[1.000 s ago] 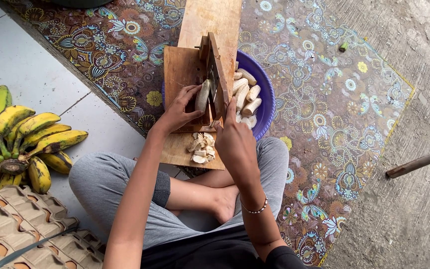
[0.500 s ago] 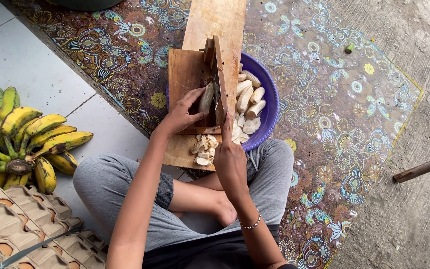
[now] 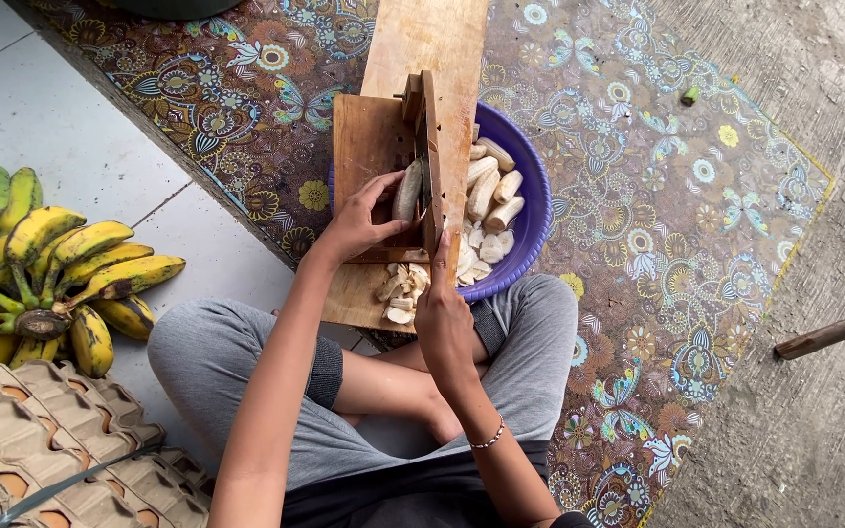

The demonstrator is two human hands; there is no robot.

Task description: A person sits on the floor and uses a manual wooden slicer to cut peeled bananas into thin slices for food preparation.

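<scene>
I sit cross-legged on the floor behind a wooden slicer board (image 3: 369,147) with an upright blade frame (image 3: 431,156). My left hand (image 3: 356,227) presses a peeled banana (image 3: 407,191) against the blade. My right hand (image 3: 444,318) grips the near end of the blade frame. A small heap of banana slices (image 3: 401,286) lies on the board between my hands. Behind the blade stands a purple bowl (image 3: 532,196) holding several peeled bananas (image 3: 489,191) and slices.
A bunch of yellow-green bananas (image 3: 46,269) lies on the tiled floor at the left. Cardboard egg trays (image 3: 41,440) sit at the lower left. A patterned mat (image 3: 657,244) covers the ground, and a wooden stick (image 3: 833,332) lies at the right.
My right hand has drawn back toward me along the blade frame. The left hand stays on the peeled banana, and the view has shifted slightly.
</scene>
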